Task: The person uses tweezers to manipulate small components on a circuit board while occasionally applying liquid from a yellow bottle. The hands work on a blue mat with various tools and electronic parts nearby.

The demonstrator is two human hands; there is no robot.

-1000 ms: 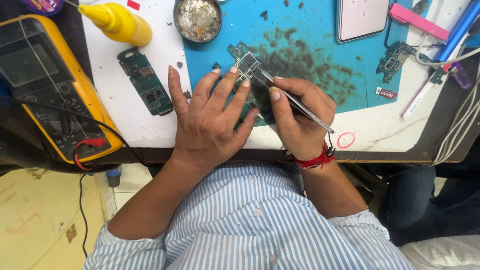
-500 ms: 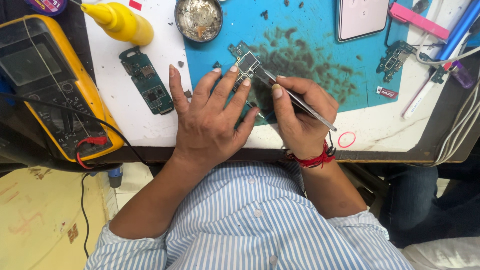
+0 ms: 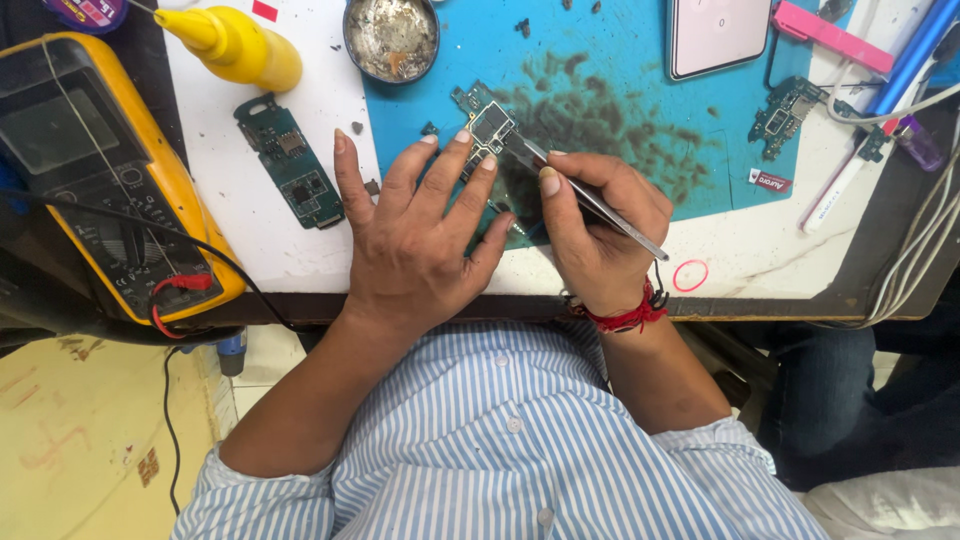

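Circuit board (image 3: 487, 128) flat on blue mat (image 3: 620, 90), pinned under left hand (image 3: 420, 240) fingertips; right hand (image 3: 600, 235) gripping tweezers (image 3: 590, 200). Probably light, stiff, fragile; best held by edges.

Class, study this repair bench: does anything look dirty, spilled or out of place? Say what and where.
The blue work mat carries a dark, smeared stain with scattered crumbs, just beyond the green circuit board that the left hand steadies and the right hand works with metal tweezers. Nothing else stands out.
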